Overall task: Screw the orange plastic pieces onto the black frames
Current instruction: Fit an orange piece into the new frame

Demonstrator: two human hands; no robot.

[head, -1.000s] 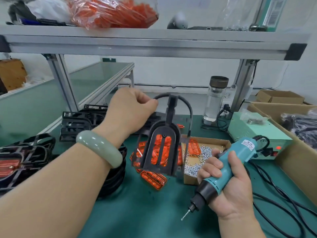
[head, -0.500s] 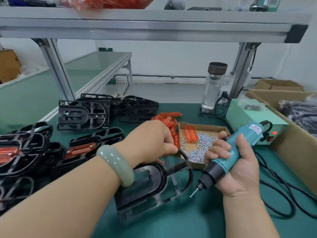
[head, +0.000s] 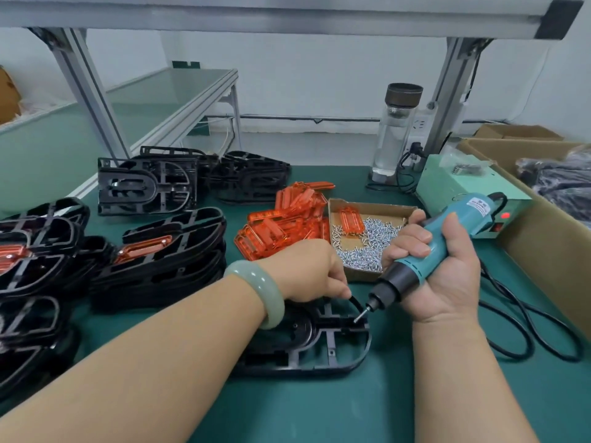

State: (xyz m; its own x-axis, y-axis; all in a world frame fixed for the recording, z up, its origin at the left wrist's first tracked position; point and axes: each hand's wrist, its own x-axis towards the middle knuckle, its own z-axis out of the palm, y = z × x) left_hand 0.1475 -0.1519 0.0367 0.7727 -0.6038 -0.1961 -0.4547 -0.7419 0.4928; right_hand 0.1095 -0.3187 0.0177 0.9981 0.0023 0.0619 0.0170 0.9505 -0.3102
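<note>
1. The left hand (head: 307,273) curls its fingers down over the far rim of a black frame (head: 331,345) and grips it flat on the tabletop (head: 351,410). The fingertips themselves are hidden under the hand.
2. The right hand (head: 447,276) wraps its fingers round a teal electric screwdriver (head: 447,238). The bit slants down to the left, and its tip touches a rib of the frame just right of the left thumb.
3. This frame lies nearest, in the middle. No orange shows in its visible part, so I judge it barely begun: a piece is not yet seated and screwed. The left hand does cover some of it.
4. To the left, a stack of frames (head: 179,270) has a fitted orange piece (head: 144,249) on top, and a second stack (head: 38,251) at the left edge shows orange too. These look finished.
5. Further off stand bare frames (head: 147,183) with no orange showing, so work seems to remain.
6. A heap of loose orange pieces (head: 287,222) sits mid-tabletop, beyond the left hand.
7. Just right of the heap, a shallow cardboard tray (head: 367,203) holds silver screws (head: 364,251), with one orange piece (head: 351,220) lying on them.
8. Along the right edge, a large carton (head: 543,251) holds dark bagged goods (head: 559,177). I cannot tell what they are.
</note>
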